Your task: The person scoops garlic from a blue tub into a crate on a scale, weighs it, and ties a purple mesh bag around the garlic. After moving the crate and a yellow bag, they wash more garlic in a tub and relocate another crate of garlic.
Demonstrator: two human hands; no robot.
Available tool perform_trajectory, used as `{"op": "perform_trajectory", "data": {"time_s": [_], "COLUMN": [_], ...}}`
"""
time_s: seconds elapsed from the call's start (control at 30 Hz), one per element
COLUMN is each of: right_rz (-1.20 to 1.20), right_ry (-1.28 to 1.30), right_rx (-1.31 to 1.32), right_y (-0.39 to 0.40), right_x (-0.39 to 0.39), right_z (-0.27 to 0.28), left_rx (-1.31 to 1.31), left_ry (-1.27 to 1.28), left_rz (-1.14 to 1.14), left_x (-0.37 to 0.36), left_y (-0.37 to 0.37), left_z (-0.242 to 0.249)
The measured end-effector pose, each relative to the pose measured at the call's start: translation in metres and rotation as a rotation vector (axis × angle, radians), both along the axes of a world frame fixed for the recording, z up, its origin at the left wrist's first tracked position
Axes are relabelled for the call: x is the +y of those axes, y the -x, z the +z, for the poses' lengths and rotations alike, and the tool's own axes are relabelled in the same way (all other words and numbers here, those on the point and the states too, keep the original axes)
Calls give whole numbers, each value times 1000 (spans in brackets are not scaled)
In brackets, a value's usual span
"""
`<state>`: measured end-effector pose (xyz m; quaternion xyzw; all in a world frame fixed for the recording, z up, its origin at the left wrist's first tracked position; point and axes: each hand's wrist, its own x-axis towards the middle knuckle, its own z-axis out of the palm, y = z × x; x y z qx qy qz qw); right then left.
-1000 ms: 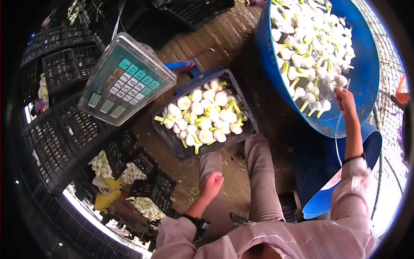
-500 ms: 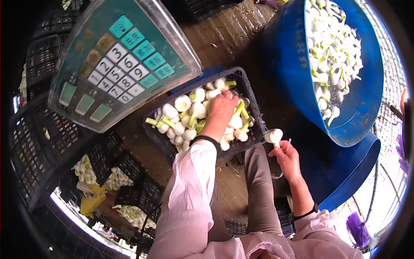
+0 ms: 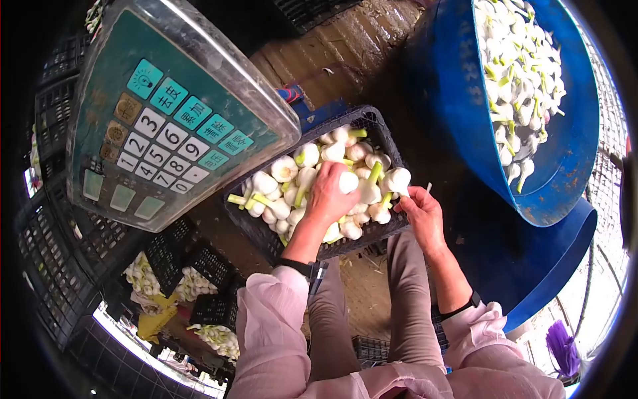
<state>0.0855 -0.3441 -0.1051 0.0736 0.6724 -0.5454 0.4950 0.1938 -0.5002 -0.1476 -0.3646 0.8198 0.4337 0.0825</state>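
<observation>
A black plastic crate (image 3: 367, 237) full of white garlic bulbs (image 3: 284, 169) with short green stems lies in front of me. Over its middle, my left hand (image 3: 325, 199) has its fingers curled round a garlic bulb (image 3: 347, 182). My right hand (image 3: 424, 216) is at the crate's right edge, pinching another garlic bulb (image 3: 398, 180) by its stem, with the head pointing up. A thin pale tip sticks out above the right fingers; what it belongs to is hidden.
A weighing scale's keypad panel (image 3: 179, 120) looms at upper left, close to the crate. On the right stands a big blue drum (image 3: 458, 100) containing many garlic bulbs. More black crates and garlic (image 3: 143, 274) are at lower left. A purple bundle (image 3: 562, 349) hangs at lower right.
My left hand has drawn back slightly, and a bulb now shows in its fingers. My right hand has moved left and up with its bulb to the crate's edge. The camera view has shifted.
</observation>
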Motion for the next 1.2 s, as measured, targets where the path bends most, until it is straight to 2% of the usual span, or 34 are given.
{"op": "perform_trajectory", "data": {"time_s": [0.1, 0.23, 0.27, 0.37, 0.4, 0.5, 0.57, 0.6, 0.7, 0.73, 0.77, 0.83, 0.93, 1.03, 1.07, 1.17, 1.2], "right_rz": [-63, -112, -114, -143, -137, -133, -82, -55, 252, 259, 385, 766, 988, 1022, 940, 746, 709], "right_ry": [-60, -121, -142, -115, -114, -120, -86, -69, -209, -162, -158, -368, -559, -622, -627, -591, -593], "right_rx": [4, -27, -20, -67, -48, 2, 93, 140, 322, 280, 502, 748, 834, 791, 793, 810, 786], "right_y": [-5, -12, -13, -4, 0, 11, 15, 17, 19, 16, 13, 15, 13, 14, 13, 13, 10], "right_x": [13, 37, 42, 50, 52, 51, 47, 43, 19, 8, -2, -21, -31, -23, -15, 4, 9], "right_z": [8, 18, 17, 18, 15, 9, 3, 0, -9, -15, -24, -30, -30, -19, -18, -3, 0], "left_rx": [-104, -189, -343, -248, -170, -559, -469, -426, -186, -174, -160, -138, -104, -57, -148, -160, -67], "left_ry": [-21, 91, 4, -714, -1052, -199, -257, -204, -37, -6, 27, 74, 97, 18, -49, -365, -372], "left_rz": [-161, -311, -312, -185, -48, -525, -578, -627, -524, -499, -472, -455, -450, -412, -333, 240, 420], "left_x": [-4, 4, 6, -12, 2, 18, 27, 38, 58, 61, 63, 64, 62, 57, 55, 38, 35], "left_y": [36, 80, 91, 84, 69, 93, 78, 67, 34, 30, 27, 22, 17, 21, 22, 35, 36], "left_z": [-10, -48, -52, -43, -80, -25, 0, 9, 12, 12, 11, 10, 8, 10, 13, -1, -22]}}
